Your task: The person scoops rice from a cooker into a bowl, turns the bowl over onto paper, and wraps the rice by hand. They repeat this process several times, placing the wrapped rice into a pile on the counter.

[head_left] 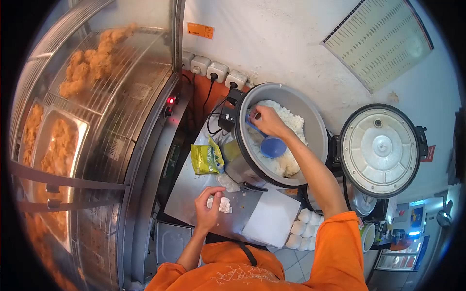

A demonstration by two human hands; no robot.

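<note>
My right hand is inside the open rice cooker, its fingers closed at the handle of a blue scoop. The scoop's bowl rests on white rice. My left hand is low over the metal counter, with curled fingers and the thumb drawn in. What it holds, if anything, is too small to make out. Beside and partly behind its fingers is a small crumpled white piece. A green and yellow packet stands left of the cooker, with a clear plastic bag just below it.
A glass cabinet with fried food fills the left side. The cooker's lid is swung open to the right. White sheets lie at the counter's front, beside several round white bundles. Plugs and cables run behind.
</note>
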